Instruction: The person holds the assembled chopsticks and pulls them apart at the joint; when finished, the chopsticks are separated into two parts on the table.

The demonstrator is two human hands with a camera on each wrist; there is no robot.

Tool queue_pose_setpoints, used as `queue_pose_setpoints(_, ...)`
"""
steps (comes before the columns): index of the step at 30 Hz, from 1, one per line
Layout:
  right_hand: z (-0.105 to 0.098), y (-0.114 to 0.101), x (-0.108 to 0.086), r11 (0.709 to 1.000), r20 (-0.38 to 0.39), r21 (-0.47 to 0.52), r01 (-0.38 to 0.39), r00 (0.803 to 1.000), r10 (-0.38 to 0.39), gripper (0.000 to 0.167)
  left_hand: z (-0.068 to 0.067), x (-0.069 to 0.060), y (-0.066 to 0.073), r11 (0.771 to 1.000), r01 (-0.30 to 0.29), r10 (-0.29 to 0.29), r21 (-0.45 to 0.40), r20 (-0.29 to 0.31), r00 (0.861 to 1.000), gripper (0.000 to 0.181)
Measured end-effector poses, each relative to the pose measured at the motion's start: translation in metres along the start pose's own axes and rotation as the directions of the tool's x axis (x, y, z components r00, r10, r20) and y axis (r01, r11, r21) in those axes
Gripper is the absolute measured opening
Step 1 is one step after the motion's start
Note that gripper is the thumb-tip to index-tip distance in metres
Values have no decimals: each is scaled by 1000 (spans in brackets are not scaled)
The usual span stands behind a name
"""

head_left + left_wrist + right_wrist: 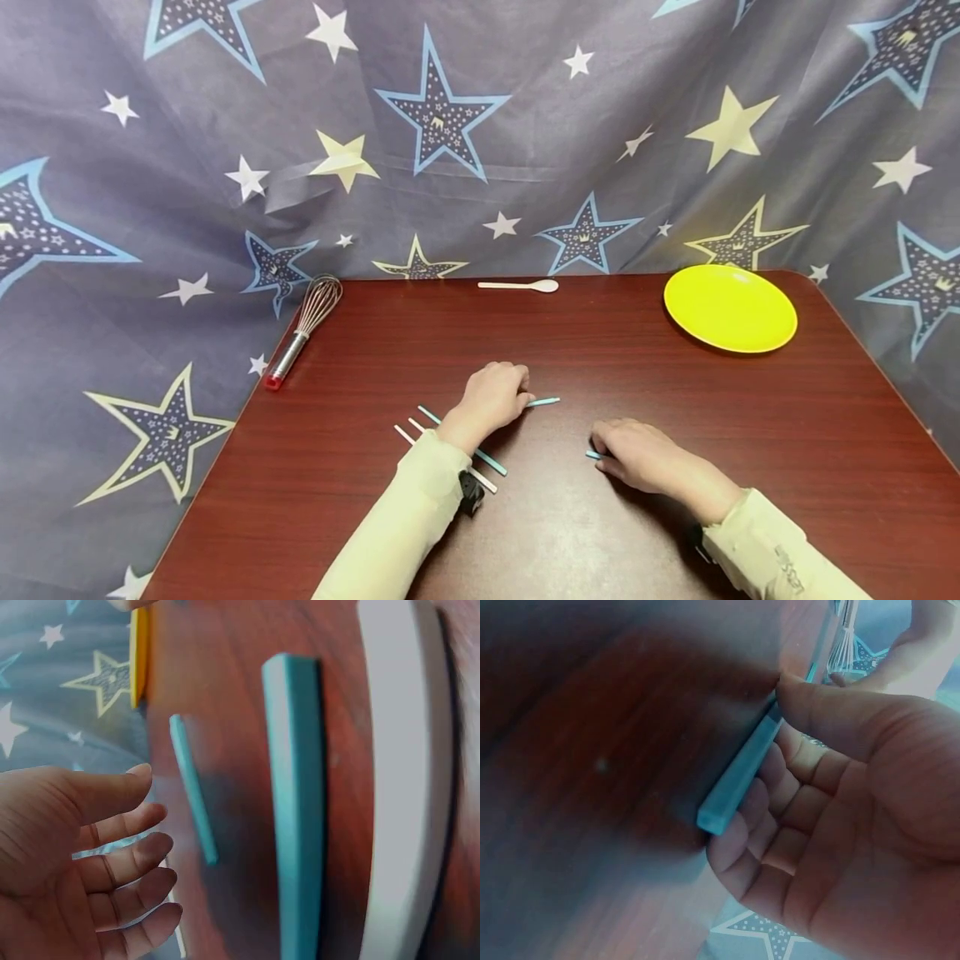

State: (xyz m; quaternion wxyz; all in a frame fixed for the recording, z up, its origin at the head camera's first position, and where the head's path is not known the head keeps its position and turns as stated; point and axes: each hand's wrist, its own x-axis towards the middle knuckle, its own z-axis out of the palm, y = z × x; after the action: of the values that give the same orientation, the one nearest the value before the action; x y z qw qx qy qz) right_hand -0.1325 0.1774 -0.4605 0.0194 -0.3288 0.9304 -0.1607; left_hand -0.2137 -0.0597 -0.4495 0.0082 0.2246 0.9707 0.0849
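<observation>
My left hand (495, 393) hovers over the middle of the table beside a teal stick (545, 402). In the left wrist view its fingers are loosely bent and apart from that stick, which lies on the wood. To the right, my right hand (637, 452) pinches a second teal stick (739, 776) between thumb and fingers, low at the tabletop. Under my left forearm lie another teal stick (491, 462) and two white sticks, one of them a white stick (482, 481) whose middle is hidden by the sleeve.
A whisk (307, 329) lies along the table's left edge. At the back edge is a white spoon (517, 286), and a yellow plate (731, 308) sits at the back right. Behind the brown table (600, 358) hangs a star-patterned curtain (480, 192).
</observation>
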Motion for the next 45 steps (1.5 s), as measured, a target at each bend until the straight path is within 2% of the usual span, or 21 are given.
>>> queue_pose_setpoints(5,0,0,-1,1000,1,7,-3,1000,3,28,-12,-11,-14,998,17,-17,-56,0,1000,18)
queue_pose_setpoints(13,1,0,-1,1000,-11,-1,5,1000,-5,28,-25,-37,-45,998,29,-30,-60,-23,999,11)
queue_pose_setpoints(18,1,0,-1,1000,-6,-3,0,1000,0,29,-25,-52,-64,998,-33,33,-55,-5,999,12)
queue_pose_setpoints(22,2,0,-1,1000,-3,-4,-7,1000,7,29,-25,-62,-72,996,-65,66,-55,18,998,16)
queue_pose_setpoints(29,1,-1,-1,1000,5,-9,-11,1000,11,28,-23,-74,-78,1000,-24,24,-13,49,998,22)
queue_pose_setpoints(35,0,0,-1,1000,5,-6,-8,1000,8,28,-20,-75,-78,999,-46,46,-2,27,999,23)
queue_pose_setpoints(45,1,1,-1,1000,8,-9,-20,1000,20,28,-17,-74,-71,995,-58,58,85,10,998,26)
